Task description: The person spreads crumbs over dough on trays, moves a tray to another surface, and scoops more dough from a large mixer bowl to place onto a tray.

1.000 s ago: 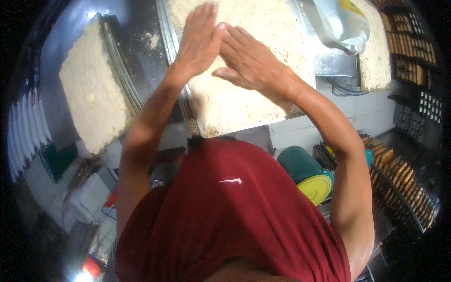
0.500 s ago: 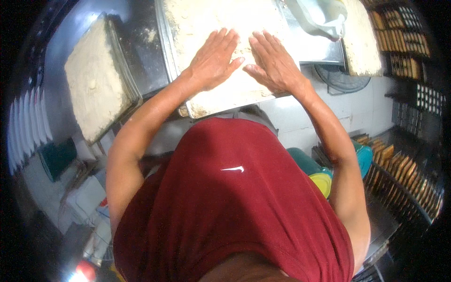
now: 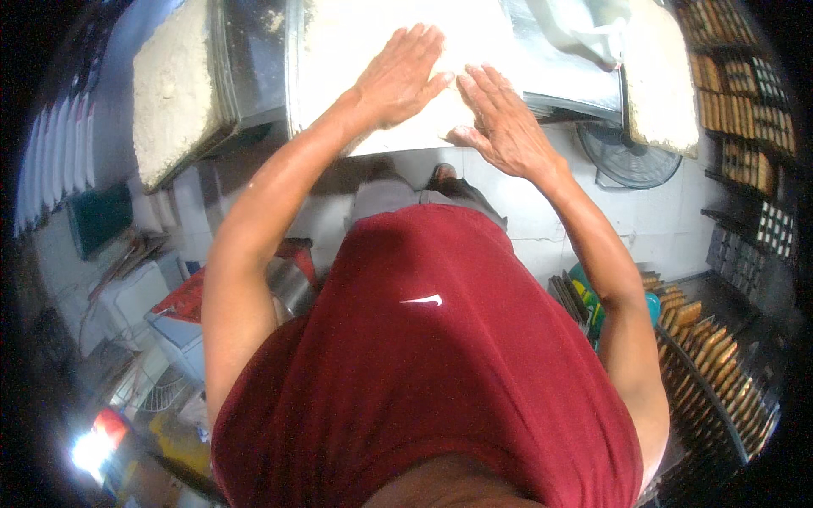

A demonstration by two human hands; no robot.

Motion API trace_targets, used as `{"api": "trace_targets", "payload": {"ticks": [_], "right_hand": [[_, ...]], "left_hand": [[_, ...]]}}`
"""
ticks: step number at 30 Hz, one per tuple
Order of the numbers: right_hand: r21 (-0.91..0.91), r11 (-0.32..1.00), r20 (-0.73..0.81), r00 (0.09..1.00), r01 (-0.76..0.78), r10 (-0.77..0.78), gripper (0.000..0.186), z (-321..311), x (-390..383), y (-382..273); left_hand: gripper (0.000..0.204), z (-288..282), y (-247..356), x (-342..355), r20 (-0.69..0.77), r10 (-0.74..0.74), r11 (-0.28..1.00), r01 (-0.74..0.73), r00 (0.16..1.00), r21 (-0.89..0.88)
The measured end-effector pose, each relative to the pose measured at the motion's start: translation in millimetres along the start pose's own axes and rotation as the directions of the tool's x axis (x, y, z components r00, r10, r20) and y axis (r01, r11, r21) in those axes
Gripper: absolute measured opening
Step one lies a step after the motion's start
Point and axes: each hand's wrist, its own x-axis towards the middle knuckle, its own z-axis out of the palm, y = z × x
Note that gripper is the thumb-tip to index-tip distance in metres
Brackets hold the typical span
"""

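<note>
A sheet tray of pale, crumbly dough (image 3: pixel 339 63) lies before me, its surface washed out by bright light. My left hand (image 3: pixel 400 78) is laid flat over the dough, fingers straight and side by side, thumb pointing inward. Nearer to me and to the right, my right hand (image 3: pixel 506 125) is stretched out palm down at the tray's near right part, its thumb spread. Neither hand holds anything. Glare hides whether every part of the palms touches the dough.
Another dough-filled tray (image 3: pixel 174 89) lies at the left, and a third slab of dough (image 3: pixel 662 80) at the right. A translucent jug (image 3: pixel 584 30) stands by the latter. Below is a round fan (image 3: pixel 631 157). Racks of baked pieces (image 3: pixel 707 339) line the right side.
The table and trays sit higher in the picture, and more floor shows. Over the tray, my right hand has drawn closer to its near edge; my left hand stays flat on the dough.
</note>
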Motion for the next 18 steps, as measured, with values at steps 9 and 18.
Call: {"api": "trace_targets", "payload": {"ticks": [9, 18], "right_hand": [[0.003, 0.995, 0.04, 0.995, -0.095, 0.095, 0.072, -7.8, -47.6, -24.6], [0.038, 0.989, 0.025, 0.989, -0.146, 0.145, 0.073, -18.4, -55.4, -41.5]], "left_hand": [[0.064, -9.6, 32.4, -34.8, 0.009, 0.061, 0.997, -0.061, 0.998, -0.045], [0.069, -16.9, 32.0, -33.3, 0.149, 0.033, 0.999, -0.032, 0.988, -0.013]]}}
